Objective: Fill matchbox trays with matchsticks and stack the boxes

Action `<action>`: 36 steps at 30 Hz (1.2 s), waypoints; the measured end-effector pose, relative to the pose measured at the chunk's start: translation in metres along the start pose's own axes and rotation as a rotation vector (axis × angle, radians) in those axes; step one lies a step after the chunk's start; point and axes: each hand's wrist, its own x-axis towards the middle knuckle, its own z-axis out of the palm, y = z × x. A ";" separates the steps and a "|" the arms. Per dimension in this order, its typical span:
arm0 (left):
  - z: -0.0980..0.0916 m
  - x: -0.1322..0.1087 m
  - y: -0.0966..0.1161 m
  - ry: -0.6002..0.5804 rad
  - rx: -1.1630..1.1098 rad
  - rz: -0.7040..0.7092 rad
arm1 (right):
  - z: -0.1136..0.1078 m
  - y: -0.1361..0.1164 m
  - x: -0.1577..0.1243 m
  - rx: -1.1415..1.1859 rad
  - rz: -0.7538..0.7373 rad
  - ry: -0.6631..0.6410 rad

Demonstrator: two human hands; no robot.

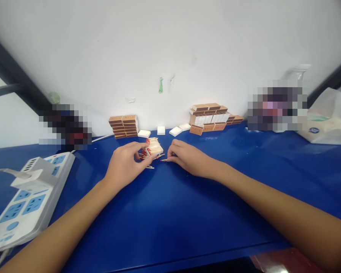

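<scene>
My left hand (126, 160) curls round a small white matchbox tray (158, 150), thumb and fingers gripping its left end. Matches lie in the tray, and loose red-headed matches (152, 140) are heaped behind and beside it on the blue table (164, 212). To the right of the tray, my right hand (186, 157) is closed in a pinch on matchsticks (164, 160), low over the table; their exact number is hard to make out. One loose match (150, 167) lies in front of the left thumb.
Stacked brown matchboxes (123, 127) stand at the back left, and a larger stack (208, 117) at the back right. Several white trays (161, 131) lie between them along the wall. A power strip (30, 201) with a plugged-in adapter occupies the left; a plastic bag (326, 121) sits far right.
</scene>
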 end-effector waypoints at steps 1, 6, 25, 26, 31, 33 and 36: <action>0.001 0.000 0.000 -0.012 -0.003 0.009 | -0.004 -0.001 -0.002 0.004 0.000 0.011; 0.005 -0.005 0.006 -0.117 -0.117 0.067 | -0.015 -0.010 -0.006 0.046 -0.030 0.136; 0.005 -0.004 0.015 -0.124 -0.402 -0.124 | -0.007 -0.015 -0.007 0.142 -0.008 0.186; 0.004 -0.004 0.015 -0.126 -0.411 -0.138 | -0.008 -0.016 -0.007 0.154 0.000 0.194; 0.004 -0.004 0.014 -0.145 -0.422 -0.160 | -0.006 -0.017 -0.006 0.249 0.017 0.211; 0.004 -0.003 0.013 -0.151 -0.415 -0.147 | -0.004 -0.016 -0.006 0.256 0.003 0.238; 0.005 -0.004 0.015 -0.150 -0.409 -0.119 | -0.001 -0.016 -0.007 0.265 -0.014 0.301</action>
